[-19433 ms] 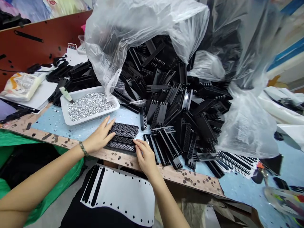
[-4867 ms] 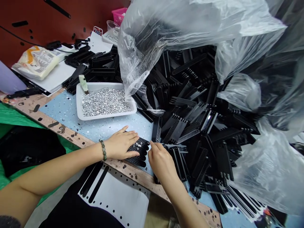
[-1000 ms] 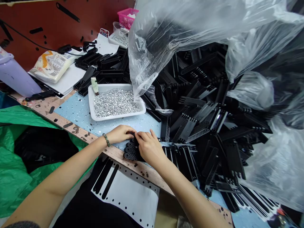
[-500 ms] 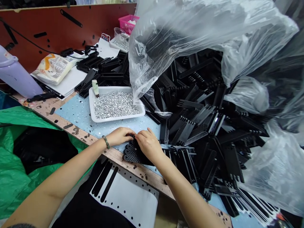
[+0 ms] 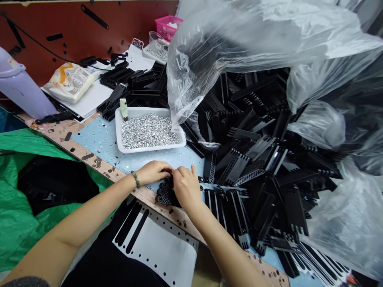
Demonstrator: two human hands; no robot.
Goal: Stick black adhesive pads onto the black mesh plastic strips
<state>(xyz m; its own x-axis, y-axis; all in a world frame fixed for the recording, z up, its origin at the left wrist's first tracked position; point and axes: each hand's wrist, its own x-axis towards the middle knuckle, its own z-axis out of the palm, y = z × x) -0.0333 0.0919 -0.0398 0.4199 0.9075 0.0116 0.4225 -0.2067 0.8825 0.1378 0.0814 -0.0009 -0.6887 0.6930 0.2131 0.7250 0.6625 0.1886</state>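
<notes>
My left hand [image 5: 156, 172], with a beaded bracelet on its wrist, has its fingers closed at the end of a black plastic piece near the table's front edge. My right hand [image 5: 188, 187] meets it there, fingertips pinched together over the same spot; whatever lies between them is hidden. Beneath both hands is a fanned row of black plastic strips [image 5: 164, 195] with rounded, textured ends. Just beyond the hands stands a white tray [image 5: 119, 147] filled with small shiny metal pieces [image 5: 149, 131]. A pale green-and-brown stub [image 5: 123, 107] leans at the tray's left corner.
A big heap of black slotted plastic parts [image 5: 239, 159] covers the right side, partly under a clear plastic bag [image 5: 263, 44]. More black parts [image 5: 143, 81] lie behind the tray. At left are a lilac container [image 5: 26, 89], a soft packet [image 5: 68, 83] and a green bag [image 5: 38, 227].
The view has shifted a little, so the tray and heap appear slightly farther right. My right hand has turned slightly and its forearm has swung left. Both hands stay together at the black strips.
</notes>
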